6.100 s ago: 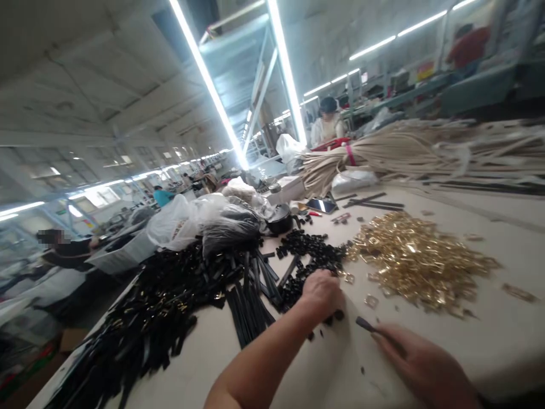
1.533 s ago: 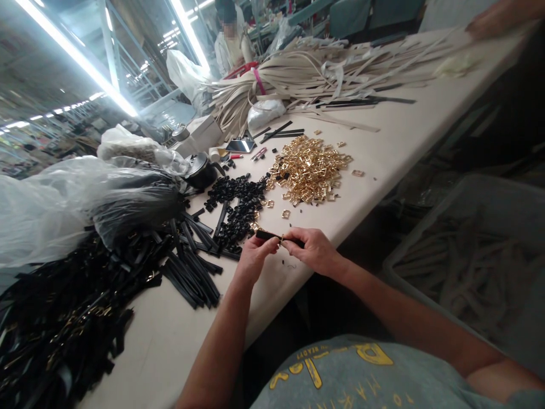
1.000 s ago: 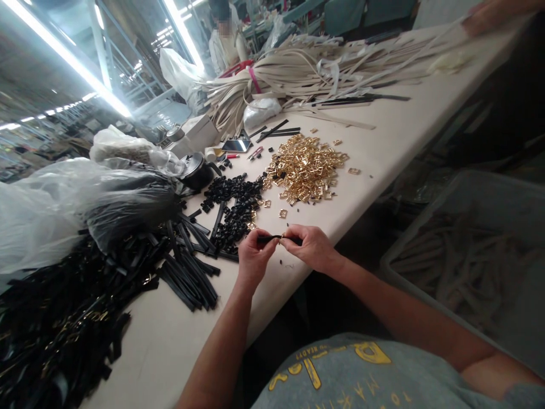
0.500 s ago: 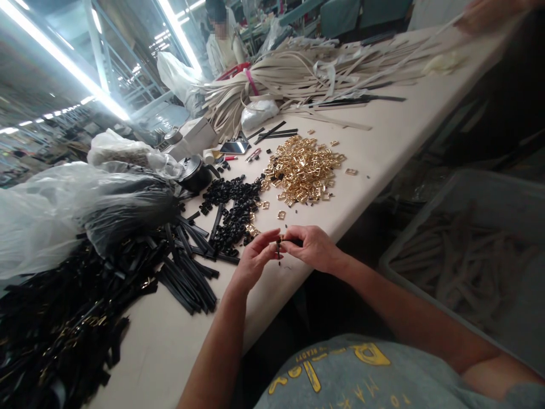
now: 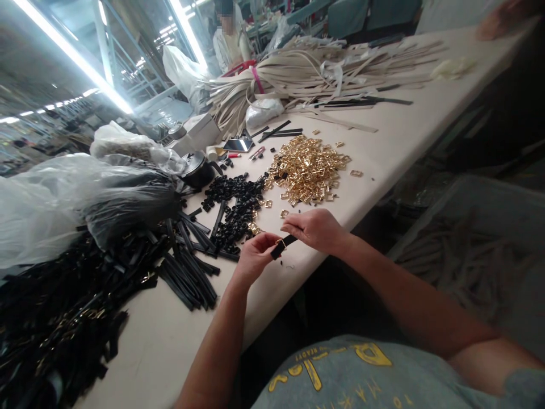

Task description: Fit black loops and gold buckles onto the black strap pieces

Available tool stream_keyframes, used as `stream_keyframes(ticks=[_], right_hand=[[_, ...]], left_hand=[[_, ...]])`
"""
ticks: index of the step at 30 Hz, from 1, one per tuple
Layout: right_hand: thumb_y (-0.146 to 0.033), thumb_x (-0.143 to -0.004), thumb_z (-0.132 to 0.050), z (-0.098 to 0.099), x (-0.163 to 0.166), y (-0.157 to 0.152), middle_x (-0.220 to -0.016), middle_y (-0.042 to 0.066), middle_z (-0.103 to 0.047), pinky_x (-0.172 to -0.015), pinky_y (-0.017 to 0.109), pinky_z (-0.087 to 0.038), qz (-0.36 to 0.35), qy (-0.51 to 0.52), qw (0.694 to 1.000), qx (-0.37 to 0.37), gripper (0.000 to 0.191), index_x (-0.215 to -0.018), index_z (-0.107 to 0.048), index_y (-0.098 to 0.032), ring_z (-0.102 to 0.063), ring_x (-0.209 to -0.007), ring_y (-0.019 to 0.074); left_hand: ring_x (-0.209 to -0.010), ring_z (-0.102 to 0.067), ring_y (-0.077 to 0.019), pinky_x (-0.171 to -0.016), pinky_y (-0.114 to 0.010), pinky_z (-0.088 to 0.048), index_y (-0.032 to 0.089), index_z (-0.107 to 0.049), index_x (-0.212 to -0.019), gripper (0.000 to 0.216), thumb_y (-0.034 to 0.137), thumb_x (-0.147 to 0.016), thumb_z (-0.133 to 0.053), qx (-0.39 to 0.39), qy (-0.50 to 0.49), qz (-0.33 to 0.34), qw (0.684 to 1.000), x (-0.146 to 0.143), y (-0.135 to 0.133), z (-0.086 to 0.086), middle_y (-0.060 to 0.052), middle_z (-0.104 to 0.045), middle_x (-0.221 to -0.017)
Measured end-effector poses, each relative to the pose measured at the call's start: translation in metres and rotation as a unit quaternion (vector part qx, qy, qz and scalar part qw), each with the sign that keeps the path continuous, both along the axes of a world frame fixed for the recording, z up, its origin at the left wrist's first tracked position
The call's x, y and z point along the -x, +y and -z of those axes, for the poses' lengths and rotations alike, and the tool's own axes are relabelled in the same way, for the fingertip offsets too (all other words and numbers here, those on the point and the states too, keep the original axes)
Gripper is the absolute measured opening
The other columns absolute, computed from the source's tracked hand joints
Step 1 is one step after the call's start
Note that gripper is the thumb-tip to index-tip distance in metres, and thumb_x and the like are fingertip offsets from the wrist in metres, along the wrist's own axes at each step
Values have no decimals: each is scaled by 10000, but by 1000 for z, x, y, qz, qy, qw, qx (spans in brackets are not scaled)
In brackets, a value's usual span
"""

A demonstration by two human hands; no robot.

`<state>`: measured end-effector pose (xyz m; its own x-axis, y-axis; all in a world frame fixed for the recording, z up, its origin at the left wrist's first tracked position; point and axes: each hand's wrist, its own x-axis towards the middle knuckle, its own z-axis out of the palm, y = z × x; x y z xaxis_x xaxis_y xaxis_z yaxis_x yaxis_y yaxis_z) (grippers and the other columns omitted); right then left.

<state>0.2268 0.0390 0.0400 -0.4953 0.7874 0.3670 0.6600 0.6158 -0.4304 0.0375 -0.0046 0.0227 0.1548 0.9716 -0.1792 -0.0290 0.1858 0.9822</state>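
Observation:
A short black strap (image 5: 289, 239) with a gold buckle (image 5: 281, 244) on it is stretched between my two hands above the table's front edge. My left hand (image 5: 255, 257) pinches the strap at its buckle end. My right hand (image 5: 317, 230) is closed round the other end, fingers pressed together. Just beyond my hands lies a heap of gold buckles (image 5: 309, 167). To its left spreads a pile of small black loops (image 5: 234, 213). Cut black straps (image 5: 187, 281) lie in a bundle left of my left hand.
A mass of black straps with gold buckles (image 5: 63, 324) covers the table's left side, beside plastic bags (image 5: 85, 199). A lidded pot (image 5: 198, 170), a phone (image 5: 238, 145) and long beige strips (image 5: 298, 74) lie farther back. A crate (image 5: 460, 193) stands right. Another person's hand (image 5: 502, 23) rests at the far right.
My right hand has drawn up and right from my left, and the black strap with its buckle now shows between them. The other person's hand at the far right has moved slightly.

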Motion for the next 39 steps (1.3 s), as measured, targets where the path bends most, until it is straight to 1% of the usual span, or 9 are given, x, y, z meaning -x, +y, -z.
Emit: stream_keyframes(ticks=[3, 7, 12, 15, 17, 22, 26, 34, 39], right_hand=[[-384, -958, -507, 0, 7, 9, -735, 40, -696, -597, 273, -304, -20, -24, 996, -85, 300, -810, -687, -195, -583, -656, 156], [-287, -947, -523, 4, 11, 11, -892, 66, -708, -763, 286, -411, 4, 95, 986, -134, 205, -861, -681, -187, -624, -847, 186], [-283, -843, -649, 24, 14, -4, -780, 23, -675, -674, 267, -453, -13, 178, 984, 15, 99, -821, -684, -193, -621, -707, 154], [-378, -806, -709, 36, 21, -10, -887, 34, -706, -694, 274, -480, -47, 211, 968, 126, 235, -960, -712, -200, -649, -756, 164], [-445, -825, -682, 40, 27, -11, -915, 51, -715, -736, 292, -500, -55, 292, 938, 180, 289, -971, -728, -198, -657, -809, 183], [-535, -773, -697, 39, 37, -9, -906, 45, -737, -841, 339, -516, -91, 480, 810, 325, 386, -951, -761, -198, -670, -873, 212], [-488, -732, -746, 37, 39, -10, -904, 30, -745, -894, 354, -496, -61, 524, 766, 367, 341, -933, -775, -214, -671, -881, 209], [-443, -724, -755, 43, 37, -4, -819, 33, -741, -795, 333, -517, -12, 519, 785, 337, 278, -859, -774, -200, -668, -792, 188], [-471, -737, -739, 50, 34, 0, -827, 63, -739, -715, 316, -541, -10, 529, 773, 351, 324, -840, -728, -164, -683, -745, 175]], left_hand=[[-545, -518, -77, -530, -199, -411, 132, -686, -701, 208, 289, -625, -800, 14, 31, 12, 999, 0, 0, 1, 7, -620, -615], [-558, -534, -83, -551, -201, -404, 142, -676, -688, 176, 284, -650, -773, 4, -12, -47, 999, 4, 3, 4, 14, -601, -606], [-567, -546, -75, -590, -204, -433, 161, -685, -728, 185, 291, -639, -782, 13, -118, -115, 986, 8, 7, 10, 16, -619, -663], [-595, -542, -74, -608, -203, -440, 163, -702, -747, 175, 292, -660, -783, 3, -108, -105, 989, 6, 7, 14, 6, -638, -698], [-610, -541, -79, -610, -206, -443, 166, -720, -770, 177, 301, -674, -781, -9, -86, -100, 991, 4, 6, 15, -2, -649, -717], [-565, -511, -75, -559, -210, -445, 177, -750, -808, 198, 317, -672, -782, -50, -35, -116, 991, -4, 4, 11, -9, -653, -717], [-538, -504, -79, -521, -217, -453, 167, -745, -770, 206, 340, -664, -780, -72, -2, -142, 987, -12, 4, 12, -6, -630, -667], [-535, -549, -95, -527, -225, -477, 156, -735, -824, 255, 370, -686, -757, -73, 39, -128, 988, -2, 7, 13, -12, -642, -637], [-538, -547, -71, -542, -193, -464, 153, -696, -807, 271, 398, -706, -750, -101, 13, -259, 960, 39, 16, 3, -6, -657, -680]])
